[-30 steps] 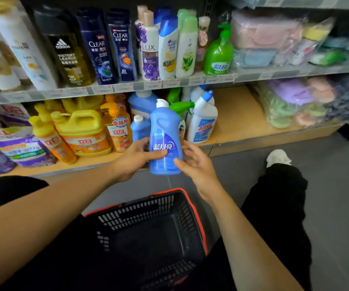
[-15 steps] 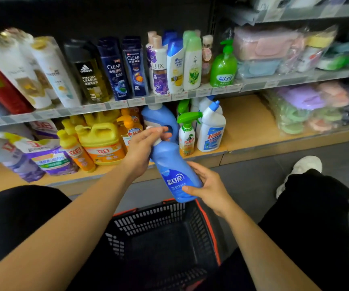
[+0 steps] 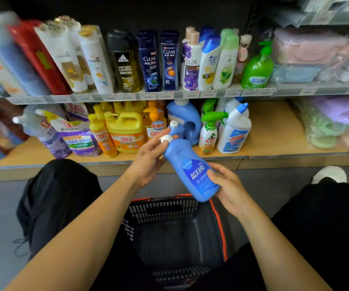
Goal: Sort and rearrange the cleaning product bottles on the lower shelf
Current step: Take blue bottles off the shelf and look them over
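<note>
I hold a blue detergent bottle (image 3: 187, 169) with a white cap, tilted with its cap up-left, above the basket and in front of the lower shelf (image 3: 274, 133). My left hand (image 3: 148, 160) grips its neck and cap. My right hand (image 3: 228, 185) cups its base from the right. On the lower shelf stand a yellow jug (image 3: 125, 131), orange dish-soap bottles (image 3: 103, 137), a small blue bottle (image 3: 176, 128), a large blue jug (image 3: 186, 116), a green-trigger spray bottle (image 3: 209, 133) and a white toilet-cleaner bottle (image 3: 235, 131).
A black shopping basket with an orange rim (image 3: 216, 219) sits on the floor between my knees. Purple refill pouches (image 3: 76, 137) lie at the shelf's left. Shampoo bottles (image 3: 169, 61) fill the upper shelf. Bagged sponges (image 3: 335, 122) lie at the right. My white shoe (image 3: 330, 173) rests on the floor.
The blue bottle came off the shelf edge toward me and tipped from upright to slanted. My left hand slid up to its cap; my right hand moved under its base.
</note>
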Motion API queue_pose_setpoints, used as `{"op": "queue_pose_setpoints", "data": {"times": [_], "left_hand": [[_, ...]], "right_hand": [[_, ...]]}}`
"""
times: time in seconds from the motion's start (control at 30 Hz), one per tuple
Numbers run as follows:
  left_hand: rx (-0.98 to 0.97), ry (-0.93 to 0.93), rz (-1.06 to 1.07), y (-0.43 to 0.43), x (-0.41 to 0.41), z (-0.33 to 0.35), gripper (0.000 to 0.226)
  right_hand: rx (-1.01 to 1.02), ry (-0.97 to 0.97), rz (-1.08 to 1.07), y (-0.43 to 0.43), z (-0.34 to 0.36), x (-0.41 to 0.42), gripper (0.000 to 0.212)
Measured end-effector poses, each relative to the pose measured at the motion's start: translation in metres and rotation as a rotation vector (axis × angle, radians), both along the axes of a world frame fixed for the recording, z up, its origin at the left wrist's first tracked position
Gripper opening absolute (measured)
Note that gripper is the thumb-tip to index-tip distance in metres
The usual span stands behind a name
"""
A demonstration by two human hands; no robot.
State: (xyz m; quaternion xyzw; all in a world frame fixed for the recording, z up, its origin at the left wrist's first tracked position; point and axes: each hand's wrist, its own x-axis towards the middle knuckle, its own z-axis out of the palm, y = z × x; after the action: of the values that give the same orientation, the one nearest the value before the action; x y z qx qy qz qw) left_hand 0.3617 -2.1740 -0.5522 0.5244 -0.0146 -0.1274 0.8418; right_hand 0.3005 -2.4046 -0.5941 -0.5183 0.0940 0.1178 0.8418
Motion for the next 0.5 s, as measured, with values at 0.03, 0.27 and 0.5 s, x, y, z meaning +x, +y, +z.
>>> {"op": "queue_pose_setpoints", "data": {"times": [0.03,0.27,0.5], "left_hand": [[-0.002,-0.008,-0.013,0.002,-0.003,-0.002,0.038],[-0.060,-0.032,0.029,0.005,-0.023,-0.019,0.042],[0.001,-0.027,0.176,-0.002,-0.028,-0.021,0.045]], "right_hand": [[0.019,0.020,0.002,-0.002,0.000,-0.001,0.035],[0.075,0.143,0.101,-0.007,0.003,-0.007,0.039],[-0.136,-0.097,-0.018,-0.008,-0.008,-0.013,0.040]]}}
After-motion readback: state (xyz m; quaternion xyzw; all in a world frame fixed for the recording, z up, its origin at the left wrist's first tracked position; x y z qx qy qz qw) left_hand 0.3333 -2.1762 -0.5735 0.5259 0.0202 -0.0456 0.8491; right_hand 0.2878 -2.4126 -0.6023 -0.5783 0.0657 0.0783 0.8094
